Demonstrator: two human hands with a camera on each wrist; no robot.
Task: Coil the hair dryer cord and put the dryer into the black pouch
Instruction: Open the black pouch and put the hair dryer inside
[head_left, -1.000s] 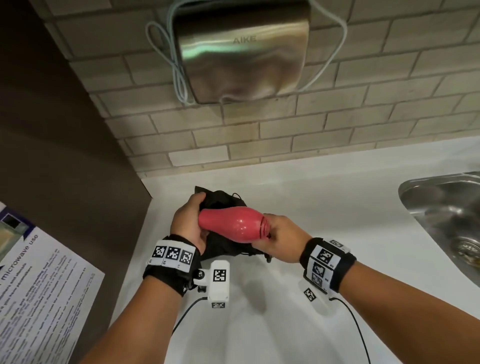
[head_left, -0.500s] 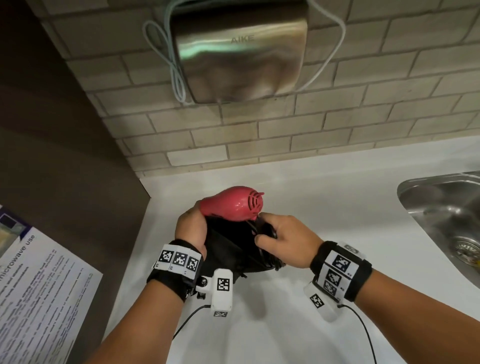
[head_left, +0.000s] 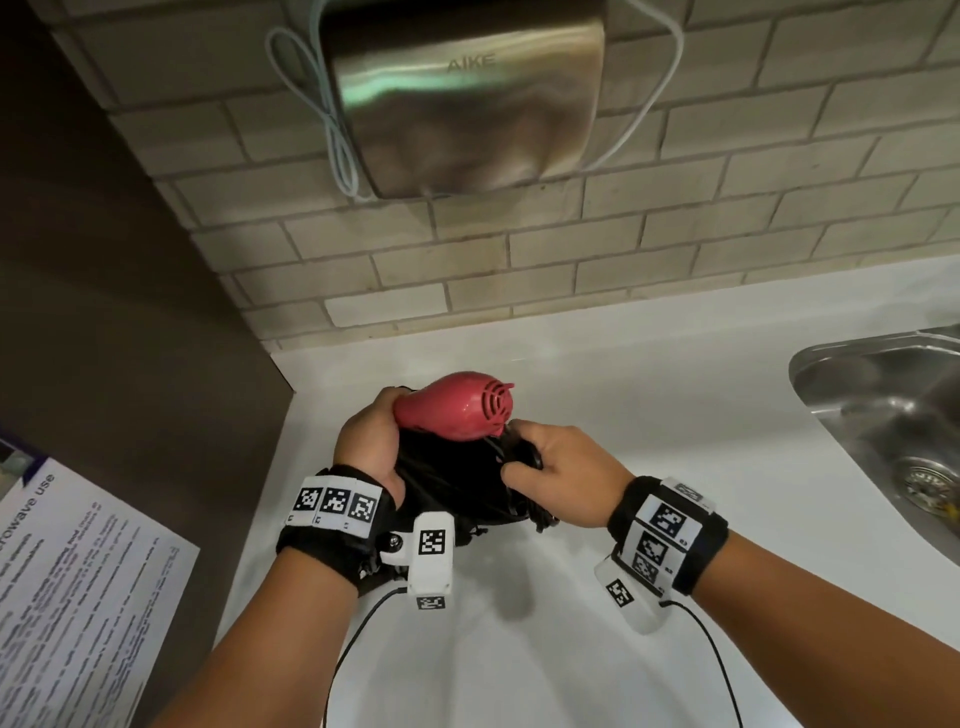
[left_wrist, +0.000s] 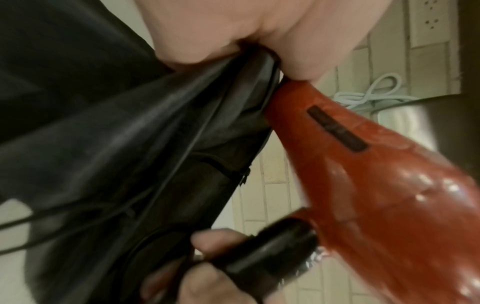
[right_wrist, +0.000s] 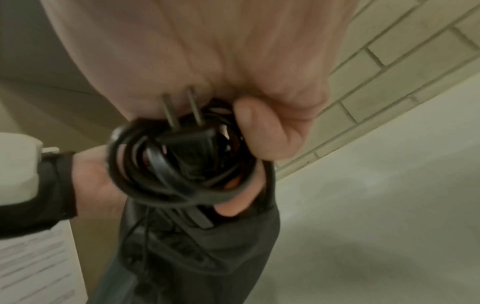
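The red hair dryer (head_left: 460, 405) sits tilted over the far side of the black pouch (head_left: 452, 488), with its grilled rear end up and to the right. My left hand (head_left: 370, 441) grips the pouch's left edge, next to the dryer's narrow end. In the left wrist view the pouch (left_wrist: 124, 148) hangs below my fingers beside the dryer (left_wrist: 389, 195) and its black handle (left_wrist: 272, 261). My right hand (head_left: 553, 465) holds the coiled black cord (right_wrist: 182, 164), plug prongs (right_wrist: 182, 109) sticking up, at the right edge of the pouch (right_wrist: 197, 257).
A white counter (head_left: 649, 395) lies under my hands. A steel sink (head_left: 883, 410) is at the right. On the brick wall hangs a steel hand dryer (head_left: 462, 98) with a pale looped cable. A dark panel and a printed sheet (head_left: 78, 597) stand at the left.
The dryer lay level across the front of the pouch one second ago. It has swung up, rear end raised, over the pouch's far side. My right hand now holds the coiled cord at the pouch edge.
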